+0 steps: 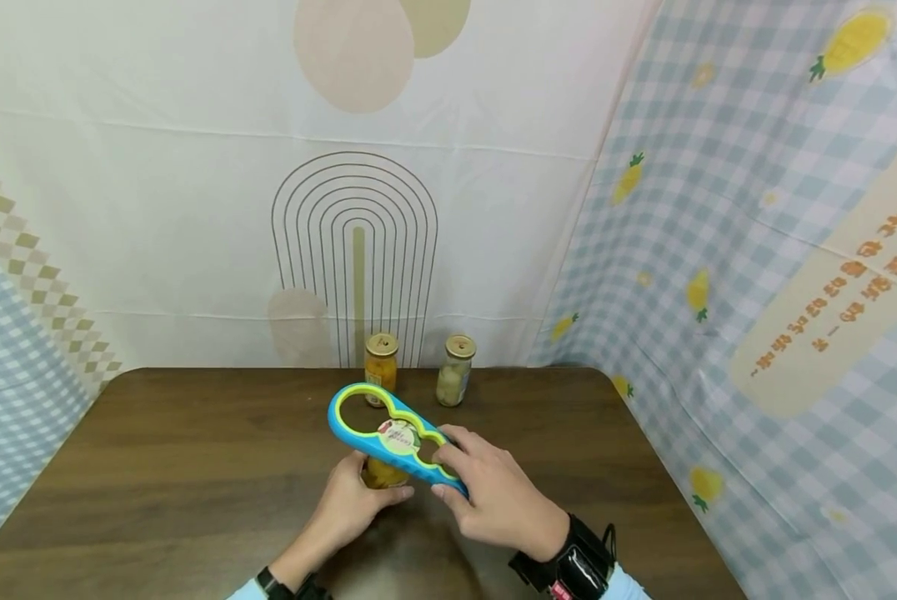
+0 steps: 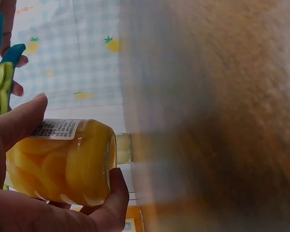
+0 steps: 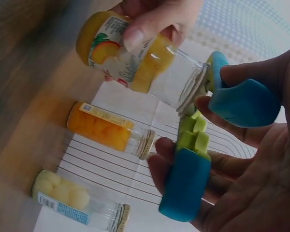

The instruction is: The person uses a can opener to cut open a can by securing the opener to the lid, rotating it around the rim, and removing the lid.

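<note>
the left hand (image 1: 354,504) grips the peach jar (image 1: 383,473) at lower centre of the head view, just left of the right hand (image 1: 493,492), which clasps the narrow end of the blue jar opener (image 1: 388,437). the opener sits on the jar's lid (image 1: 399,436), its long axis running from lower right to upper left, wide ring pointing toward the two jars (image 1: 382,360) at the table's (image 1: 178,467) far edge.

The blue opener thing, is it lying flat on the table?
No, the right hand holds the blue opener up over the jar that the left hand grips.
</note>
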Demonstrator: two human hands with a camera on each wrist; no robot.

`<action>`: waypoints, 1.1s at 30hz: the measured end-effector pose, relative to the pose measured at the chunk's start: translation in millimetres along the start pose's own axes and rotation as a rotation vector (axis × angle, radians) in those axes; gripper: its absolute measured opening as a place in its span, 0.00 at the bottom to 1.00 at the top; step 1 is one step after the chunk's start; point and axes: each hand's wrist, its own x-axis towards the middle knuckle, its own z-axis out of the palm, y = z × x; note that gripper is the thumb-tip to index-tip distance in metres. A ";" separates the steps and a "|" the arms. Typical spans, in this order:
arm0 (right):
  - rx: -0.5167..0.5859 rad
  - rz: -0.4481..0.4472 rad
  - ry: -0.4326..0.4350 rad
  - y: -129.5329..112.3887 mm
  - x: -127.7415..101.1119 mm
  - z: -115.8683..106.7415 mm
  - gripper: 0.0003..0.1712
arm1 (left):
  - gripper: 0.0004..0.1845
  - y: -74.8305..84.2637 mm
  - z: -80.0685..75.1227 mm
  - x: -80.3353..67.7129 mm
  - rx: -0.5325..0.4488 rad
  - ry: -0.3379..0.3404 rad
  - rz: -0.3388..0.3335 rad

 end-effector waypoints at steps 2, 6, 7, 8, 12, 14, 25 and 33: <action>0.011 -0.012 0.013 0.4 0.4 0.4 0.19 | 0.36 0.4 0.0 0.6 -0.016 0.004 0.010; 0.038 -0.031 0.016 0.6 2.2 0.7 0.29 | 0.36 1.2 -1.0 2.3 -0.028 0.015 0.019; 0.037 -0.032 0.014 0.6 3.0 0.9 0.30 | 0.36 1.6 -1.5 2.7 -0.029 0.016 0.018; 0.037 -0.030 0.011 0.4 4.0 1.1 0.31 | 0.37 1.9 -2.1 3.1 -0.031 0.017 0.019; 0.026 0.021 -0.031 -1.6 7.9 2.0 0.42 | 0.38 2.8 -4.5 3.9 -0.012 0.020 0.028; 0.018 0.049 -0.071 -2.2 9.2 2.5 0.48 | 0.37 2.9 -5.5 4.0 0.004 0.026 0.039; -0.107 0.019 -0.089 -6.0 13.2 -0.7 0.48 | 0.37 6.4 -7.4 2.9 0.041 0.074 0.088; -0.118 0.032 -0.126 -4.5 20.5 -1.1 0.47 | 0.39 6.6 -7.3 3.2 0.057 0.088 0.086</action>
